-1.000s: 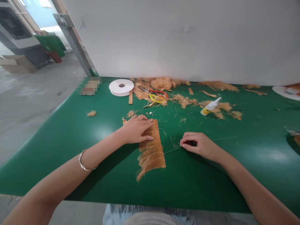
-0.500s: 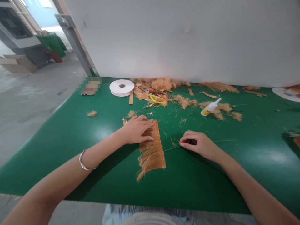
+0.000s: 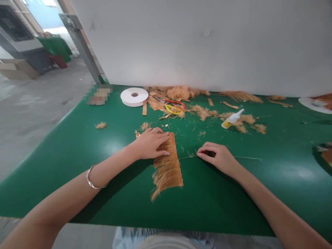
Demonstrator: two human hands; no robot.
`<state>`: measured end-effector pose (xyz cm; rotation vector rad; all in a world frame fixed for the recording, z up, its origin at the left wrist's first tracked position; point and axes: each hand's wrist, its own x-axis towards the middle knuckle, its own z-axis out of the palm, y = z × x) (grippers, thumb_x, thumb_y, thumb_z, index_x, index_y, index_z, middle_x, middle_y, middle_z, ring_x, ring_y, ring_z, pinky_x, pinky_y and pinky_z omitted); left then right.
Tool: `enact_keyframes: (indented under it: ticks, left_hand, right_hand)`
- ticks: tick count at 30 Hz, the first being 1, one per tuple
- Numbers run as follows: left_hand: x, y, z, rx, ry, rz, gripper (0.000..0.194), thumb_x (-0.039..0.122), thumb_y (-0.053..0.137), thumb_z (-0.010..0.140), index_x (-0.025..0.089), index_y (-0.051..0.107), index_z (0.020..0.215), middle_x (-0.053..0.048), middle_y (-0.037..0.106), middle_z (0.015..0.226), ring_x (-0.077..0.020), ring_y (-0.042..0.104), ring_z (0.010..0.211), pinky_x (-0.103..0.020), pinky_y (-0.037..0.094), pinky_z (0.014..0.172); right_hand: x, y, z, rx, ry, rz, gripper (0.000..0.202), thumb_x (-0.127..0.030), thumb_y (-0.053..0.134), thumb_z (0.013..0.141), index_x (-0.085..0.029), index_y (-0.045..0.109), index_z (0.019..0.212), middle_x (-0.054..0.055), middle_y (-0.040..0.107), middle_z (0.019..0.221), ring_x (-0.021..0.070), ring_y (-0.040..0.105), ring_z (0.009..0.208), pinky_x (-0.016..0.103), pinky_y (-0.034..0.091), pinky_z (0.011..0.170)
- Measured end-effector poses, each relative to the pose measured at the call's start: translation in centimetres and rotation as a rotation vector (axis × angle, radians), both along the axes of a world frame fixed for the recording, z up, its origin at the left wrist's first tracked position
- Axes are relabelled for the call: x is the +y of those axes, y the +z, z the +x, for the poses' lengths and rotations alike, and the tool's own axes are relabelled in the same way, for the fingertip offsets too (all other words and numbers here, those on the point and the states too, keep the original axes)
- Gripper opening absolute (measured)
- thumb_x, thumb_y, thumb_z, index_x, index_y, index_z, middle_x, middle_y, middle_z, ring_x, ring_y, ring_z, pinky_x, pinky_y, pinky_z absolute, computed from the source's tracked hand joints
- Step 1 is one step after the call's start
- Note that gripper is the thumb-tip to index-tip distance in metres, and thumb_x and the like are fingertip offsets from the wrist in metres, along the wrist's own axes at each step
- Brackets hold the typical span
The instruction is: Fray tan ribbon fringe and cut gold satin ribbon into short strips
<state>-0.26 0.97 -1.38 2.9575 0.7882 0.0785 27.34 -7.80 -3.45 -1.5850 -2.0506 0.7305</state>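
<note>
Green bench (image 3: 116, 204): its near part bore a fringed tan strip (image 3: 176, 173), flat, loose fibres pointing left. Right hand (image 3: 220, 157), right of the strip: thumb and fingertip together, pinched on a thin strand (image 3: 188, 157) that ran to the strip's right edge; too sharp a pull might have snapped it or dragged the strip askew. Left hand (image 3: 151, 143): palm down over the strip's far part, fingers extended, not gripping; pressing too lightly would likely have let the strip twist. Beyond: loose fibre scraps (image 3: 202, 134), liable to snag the strand. White bottle (image 3: 230, 121), slanted, apart from both hands; a knock could have rolled it. Scissors (image 3: 171, 101), red-and-yellow handled, among trimmings (image 3: 178, 92); white roll (image 3: 129, 94), to their left.
</note>
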Motion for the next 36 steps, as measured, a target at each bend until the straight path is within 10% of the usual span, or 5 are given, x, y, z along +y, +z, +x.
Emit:
enact_keyframes:
  ticks: [36]
  left_hand:
    - [-0.1, -0.8, -0.3, -0.059, 0.011, 0.030, 0.066, 0.059, 0.037, 0.084, 0.016, 0.037, 0.134, -0.011, 0.046, 0.136, -0.0280, 0.038, 0.121, -0.041, 0.026, 0.099]
  right_hand:
    - [5.3, -1.8, -0.6, -0.027, -0.112, 0.328, 0.019, -0.034, 0.054, 0.083, -0.021, 0.065, 0.075, 0.004, 0.063, 0.075, 0.0155, 0.055, 0.064, 0.029, 0.042, 0.059]
